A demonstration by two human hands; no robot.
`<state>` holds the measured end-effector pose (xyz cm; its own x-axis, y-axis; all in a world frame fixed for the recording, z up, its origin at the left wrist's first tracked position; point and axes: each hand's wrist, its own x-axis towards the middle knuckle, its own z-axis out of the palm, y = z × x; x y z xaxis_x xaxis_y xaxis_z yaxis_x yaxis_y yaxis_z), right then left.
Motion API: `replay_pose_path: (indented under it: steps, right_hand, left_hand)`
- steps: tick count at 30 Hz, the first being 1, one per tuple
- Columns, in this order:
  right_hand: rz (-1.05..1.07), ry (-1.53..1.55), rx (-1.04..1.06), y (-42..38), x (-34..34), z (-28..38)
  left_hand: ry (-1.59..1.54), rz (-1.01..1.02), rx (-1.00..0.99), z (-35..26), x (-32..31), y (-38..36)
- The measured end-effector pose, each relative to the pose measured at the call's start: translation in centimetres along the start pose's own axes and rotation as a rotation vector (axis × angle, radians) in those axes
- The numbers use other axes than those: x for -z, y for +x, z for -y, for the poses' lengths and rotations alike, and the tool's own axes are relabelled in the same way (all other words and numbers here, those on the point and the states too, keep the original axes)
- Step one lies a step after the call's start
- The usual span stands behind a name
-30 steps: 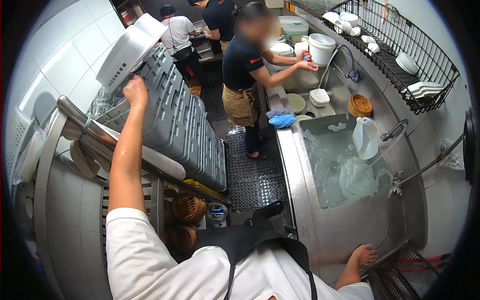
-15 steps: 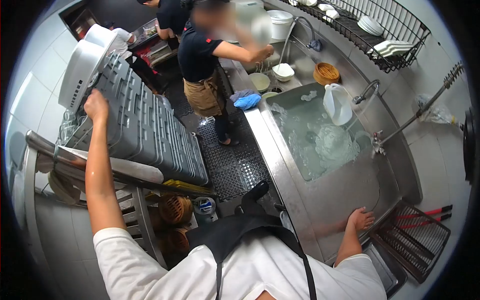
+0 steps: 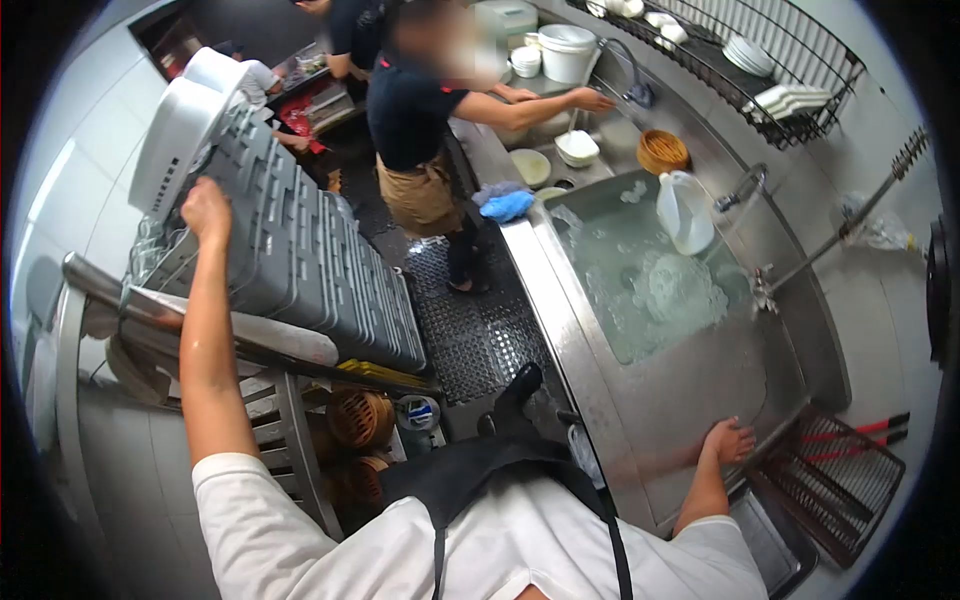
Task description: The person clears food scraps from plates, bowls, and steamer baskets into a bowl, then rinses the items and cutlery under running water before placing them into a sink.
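Observation:
My left hand point(image 3: 207, 210) is closed at the near upper edge of a tall stack of grey plastic crates point(image 3: 300, 255). Its fingers curl round the crate edge and are partly hidden. Just above it, a white plastic tub point(image 3: 165, 145) leans on the stack. My right hand point(image 3: 730, 440) rests open, fingers spread, on the steel counter point(image 3: 660, 415) in front of the sink. A sink basin holds cloudy, foaming water point(image 3: 620, 290), and a translucent plastic jug point(image 3: 686, 212) floats or rests at its far right. A dark wire basket point(image 3: 830, 480) lies beside my right hand.
A co-worker point(image 3: 415, 125) stands at the far sink, arms over bowls point(image 3: 577, 148). Blue gloves point(image 3: 507, 206) lie on the sink edge near a bamboo steamer point(image 3: 662, 150). A wire dish rack point(image 3: 750, 70) hangs above. A wet black mat point(image 3: 480, 330) covers the floor.
The co-worker's arm has stretched out to the right towards the far tap. My view has shifted slightly; both my hands keep their places on the crates and counter.

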<state>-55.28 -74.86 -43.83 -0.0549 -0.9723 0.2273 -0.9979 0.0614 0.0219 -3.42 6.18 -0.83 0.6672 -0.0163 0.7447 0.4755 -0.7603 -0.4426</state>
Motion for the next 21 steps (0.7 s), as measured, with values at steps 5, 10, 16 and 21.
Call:
replay_pose_path:
  steps: [5,10,16,21]
  right_hand:
    - [-0.008,-0.001,-0.006,0.1,0.1,-0.3]
    - [-0.014,0.007,-0.033,0.1,-0.4,0.0]
    - [0.082,-0.040,-0.005,-0.3,1.7,0.2]
    - [0.015,-0.030,-0.001,0.5,-0.9,-0.2]
  left_hand:
    - [0.023,-0.018,0.027,-0.1,-0.6,0.1]
    - [0.001,-0.072,0.032,-0.2,-0.4,0.0]
    - [0.010,-0.094,0.023,-0.2,-0.6,0.0]
    - [0.016,-0.093,0.031,-0.1,-1.3,0.0]
